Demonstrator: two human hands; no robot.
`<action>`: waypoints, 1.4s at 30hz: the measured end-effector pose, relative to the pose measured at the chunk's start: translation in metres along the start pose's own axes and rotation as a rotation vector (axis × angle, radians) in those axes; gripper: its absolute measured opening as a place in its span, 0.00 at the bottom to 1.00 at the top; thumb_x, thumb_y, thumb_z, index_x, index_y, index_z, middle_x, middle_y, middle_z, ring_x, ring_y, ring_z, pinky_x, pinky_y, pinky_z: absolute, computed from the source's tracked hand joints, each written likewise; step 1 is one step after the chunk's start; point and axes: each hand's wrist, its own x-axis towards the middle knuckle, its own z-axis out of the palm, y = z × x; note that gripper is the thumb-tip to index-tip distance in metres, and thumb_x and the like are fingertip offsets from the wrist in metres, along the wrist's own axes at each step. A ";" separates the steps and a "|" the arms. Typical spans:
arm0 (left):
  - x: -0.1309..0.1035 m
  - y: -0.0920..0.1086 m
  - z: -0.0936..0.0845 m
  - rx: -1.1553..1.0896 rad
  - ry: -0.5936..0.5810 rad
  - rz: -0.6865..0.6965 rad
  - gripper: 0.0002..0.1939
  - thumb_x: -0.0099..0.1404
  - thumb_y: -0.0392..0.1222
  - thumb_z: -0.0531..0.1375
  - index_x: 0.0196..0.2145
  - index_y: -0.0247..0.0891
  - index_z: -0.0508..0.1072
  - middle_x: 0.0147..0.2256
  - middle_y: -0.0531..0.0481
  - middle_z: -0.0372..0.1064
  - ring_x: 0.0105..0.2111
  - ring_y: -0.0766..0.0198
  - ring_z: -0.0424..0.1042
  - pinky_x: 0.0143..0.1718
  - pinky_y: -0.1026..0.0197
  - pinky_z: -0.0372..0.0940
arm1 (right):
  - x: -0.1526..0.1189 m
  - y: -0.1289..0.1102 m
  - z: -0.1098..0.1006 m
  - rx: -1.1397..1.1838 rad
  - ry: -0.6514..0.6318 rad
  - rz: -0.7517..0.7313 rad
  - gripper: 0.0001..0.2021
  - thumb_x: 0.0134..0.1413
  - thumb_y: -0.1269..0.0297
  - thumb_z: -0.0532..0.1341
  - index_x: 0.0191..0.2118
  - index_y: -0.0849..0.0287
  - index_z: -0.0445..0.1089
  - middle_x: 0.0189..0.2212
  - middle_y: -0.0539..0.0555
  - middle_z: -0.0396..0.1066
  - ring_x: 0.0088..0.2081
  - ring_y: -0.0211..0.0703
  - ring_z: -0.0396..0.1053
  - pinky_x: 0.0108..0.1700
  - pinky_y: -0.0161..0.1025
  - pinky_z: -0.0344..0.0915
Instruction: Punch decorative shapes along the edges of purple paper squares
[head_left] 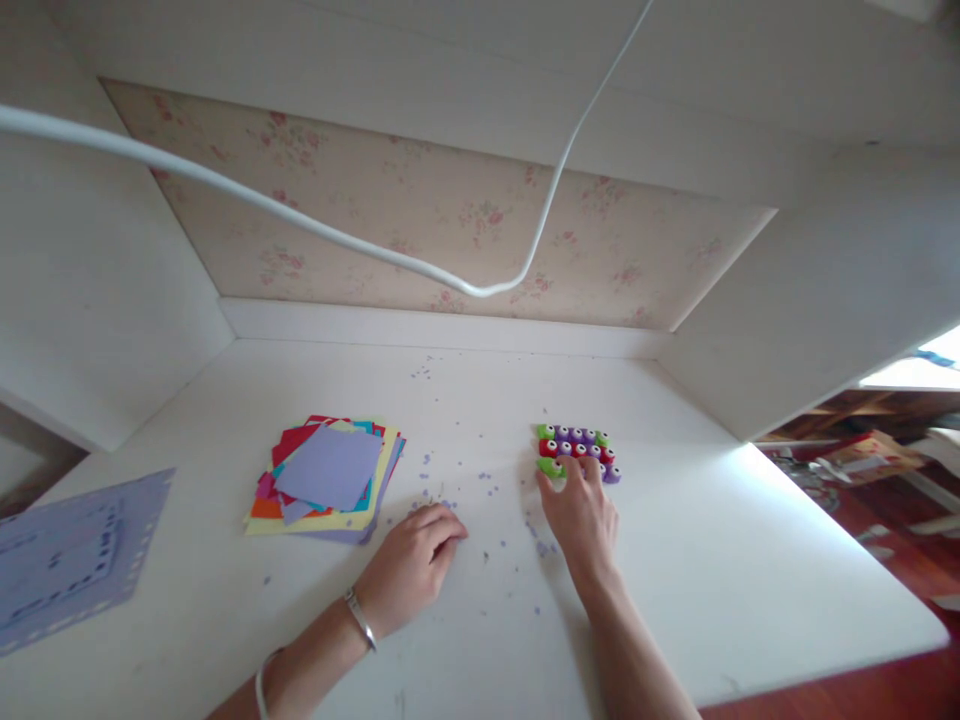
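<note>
On the white tabletop my left hand (416, 560) rests with its fingers curled together, and nothing shows in them. Purple paper bits (448, 505) lie just beyond its knuckles. My right hand (583, 515) reaches onto the front row of a block of small craft punches (580, 450), in green, red and purple with eye-like white dots. Its thumb and forefinger are around a green craft punch (551, 467) at the row's left end. The other fingers hide part of that row.
A stack of coloured paper sheets (330, 468), purple on top, lies left of centre. At the far left is a purple sheet with cut-out holes (90, 550). A white cable (420, 265) hangs across the view. White side panels (825, 280) flank the table.
</note>
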 end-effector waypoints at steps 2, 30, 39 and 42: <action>0.000 -0.001 0.002 0.014 0.003 0.016 0.11 0.66 0.28 0.54 0.38 0.39 0.74 0.38 0.50 0.72 0.40 0.63 0.71 0.46 0.59 0.65 | 0.002 0.000 0.003 -0.010 -0.003 0.015 0.18 0.61 0.52 0.55 0.53 0.52 0.67 0.51 0.55 0.64 0.32 0.41 0.69 0.27 0.38 0.59; 0.002 0.002 0.001 0.021 -0.009 0.031 0.13 0.64 0.26 0.55 0.37 0.39 0.76 0.37 0.49 0.72 0.40 0.61 0.71 0.45 0.57 0.66 | -0.015 -0.020 0.034 0.472 0.038 -0.398 0.25 0.63 0.48 0.51 0.21 0.59 0.67 0.13 0.47 0.64 0.16 0.32 0.58 0.23 0.30 0.52; -0.006 0.011 0.002 0.093 -0.037 0.083 0.13 0.65 0.28 0.55 0.38 0.40 0.76 0.36 0.49 0.72 0.37 0.61 0.71 0.43 0.58 0.67 | -0.016 -0.019 0.029 0.592 0.064 -0.348 0.22 0.61 0.51 0.55 0.20 0.59 0.66 0.13 0.44 0.56 0.16 0.31 0.54 0.23 0.30 0.52; -0.008 0.016 0.000 0.075 -0.030 0.036 0.13 0.66 0.29 0.53 0.38 0.42 0.76 0.36 0.50 0.72 0.35 0.62 0.72 0.40 0.61 0.67 | -0.016 -0.016 0.027 0.654 0.096 -0.323 0.21 0.60 0.52 0.57 0.20 0.59 0.64 0.13 0.43 0.52 0.16 0.31 0.51 0.22 0.30 0.52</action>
